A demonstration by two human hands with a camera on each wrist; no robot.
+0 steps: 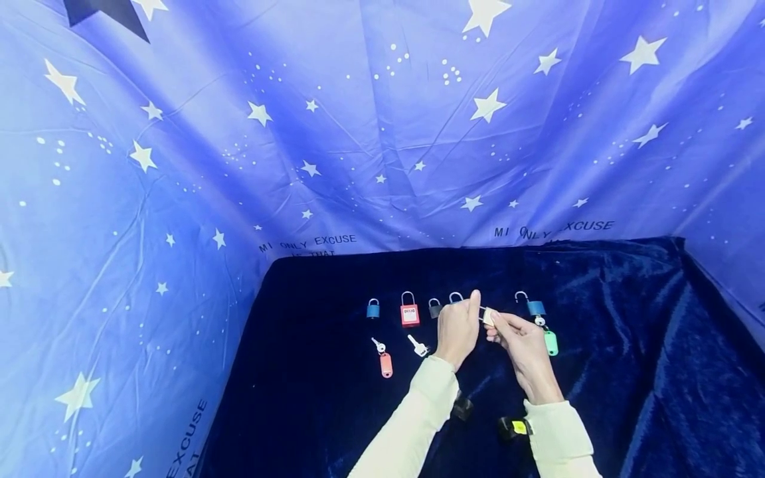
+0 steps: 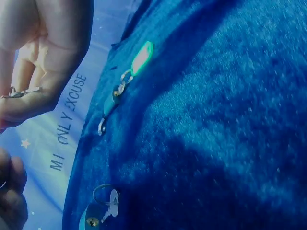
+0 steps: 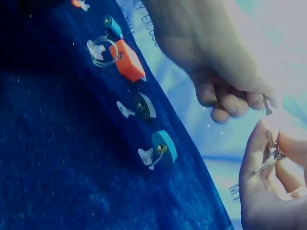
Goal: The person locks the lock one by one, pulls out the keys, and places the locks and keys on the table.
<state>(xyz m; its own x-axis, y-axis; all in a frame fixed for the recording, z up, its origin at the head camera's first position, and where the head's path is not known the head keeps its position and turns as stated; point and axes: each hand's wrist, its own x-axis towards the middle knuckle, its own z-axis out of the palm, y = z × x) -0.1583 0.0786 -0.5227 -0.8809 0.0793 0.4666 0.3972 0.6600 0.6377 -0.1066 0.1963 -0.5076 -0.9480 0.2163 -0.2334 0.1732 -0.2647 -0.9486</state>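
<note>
In the head view, my left hand [image 1: 457, 333] and right hand [image 1: 528, 353] meet above the dark blue cloth, with a small pale padlock [image 1: 489, 317] between them. The right thumb and fingers pinch its body. A small metal key [image 3: 260, 166] shows by the right fingers in the right wrist view. Curled left fingertips pinch the metal shackle [image 3: 268, 106] there; glare blurs how far it is open. Behind the left hand stands a padlock whose shackle [image 1: 455, 296] shows. Right of the hands lies a blue padlock [image 1: 536, 308], shackle open, with a key and green tag [image 1: 551, 343].
Left of the hands a blue padlock [image 1: 373, 310], a red padlock [image 1: 409, 316] and a dark padlock [image 1: 434, 309] line up. Before them lie a red-tagged key [image 1: 386, 364] and a white key [image 1: 418, 346]. A starry curtain [image 1: 382, 133] hangs behind the cloth [image 1: 311, 398].
</note>
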